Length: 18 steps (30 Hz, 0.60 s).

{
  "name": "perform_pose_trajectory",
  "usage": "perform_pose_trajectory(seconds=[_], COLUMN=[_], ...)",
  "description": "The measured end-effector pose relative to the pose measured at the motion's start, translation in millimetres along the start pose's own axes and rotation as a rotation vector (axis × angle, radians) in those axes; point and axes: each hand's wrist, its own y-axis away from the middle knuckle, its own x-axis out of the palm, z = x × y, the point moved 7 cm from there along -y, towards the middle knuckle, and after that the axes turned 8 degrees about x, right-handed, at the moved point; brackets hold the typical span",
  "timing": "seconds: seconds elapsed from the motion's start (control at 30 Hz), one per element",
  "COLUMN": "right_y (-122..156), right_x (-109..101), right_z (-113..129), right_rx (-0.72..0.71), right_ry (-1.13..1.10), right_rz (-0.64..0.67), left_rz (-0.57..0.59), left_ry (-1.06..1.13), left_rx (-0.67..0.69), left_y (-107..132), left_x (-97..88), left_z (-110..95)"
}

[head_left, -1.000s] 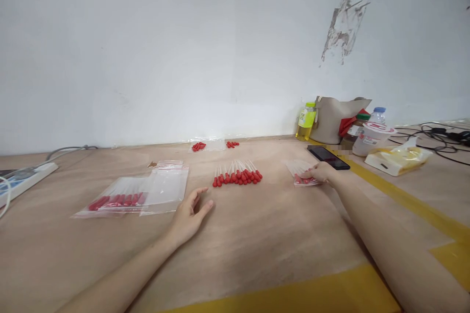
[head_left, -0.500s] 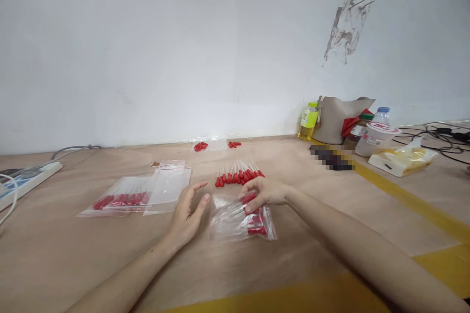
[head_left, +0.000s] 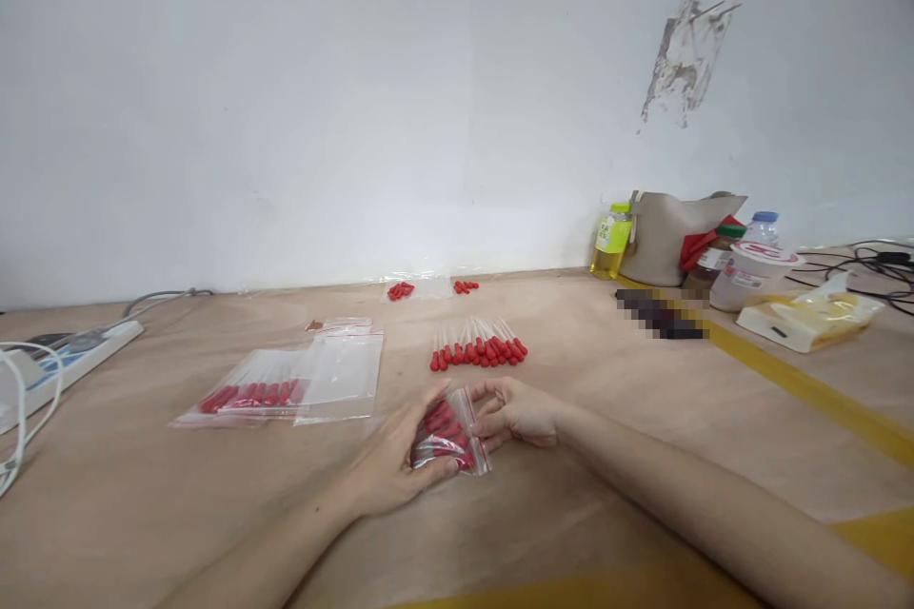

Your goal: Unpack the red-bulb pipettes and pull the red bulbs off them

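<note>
A clear zip bag point(head_left: 444, 438) with several red-tipped sticks inside lies between my hands, low over the table. My left hand point(head_left: 400, 457) curls around its left part, thumb on the near side and fingers on the far side. At the zip edge, on the right, the fingers of my right hand point(head_left: 510, 414) pinch the bag's rim. Just beyond my hands a row of loose red-tipped sticks point(head_left: 478, 350) lies with the red ends toward me. To the left is a filled zip bag point(head_left: 249, 390), partly under flat, empty zip bags point(head_left: 343, 376).
Small bags of red pieces point(head_left: 401, 291) lie by the wall. A power strip point(head_left: 78, 362) with cables is at the far left. On the right are a yellow-capped bottle point(head_left: 610, 243), a grey bag point(head_left: 661, 238), a lidded cup point(head_left: 753, 276) and a tissue pack point(head_left: 806, 319).
My left hand has moved right and closed around the bag, which was under my right hand. My right hand has shifted to its zip edge. The view has turned slightly left.
</note>
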Motion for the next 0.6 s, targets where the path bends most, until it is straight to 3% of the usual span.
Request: perform_pose_trajectory(seconds=[0.23, 0.43, 0.6], right_y=[6, 6, 4], right_x=[-9, -6, -3], right_z=[-7, -4, -3], right_rx=[-0.011, -0.061, -0.112], right_ry=[-0.057, -0.081, -0.044], right_rz=[-0.316, -0.348, -0.305], left_rz=[-0.015, -0.021, 0.059], left_ry=[0.054, 0.012, -0.186], left_rx=[0.042, 0.076, 0.257], left_y=[-6, -15, -34], left_x=[-4.4, -8.6, -4.2], left_z=[-15, -19, -23])
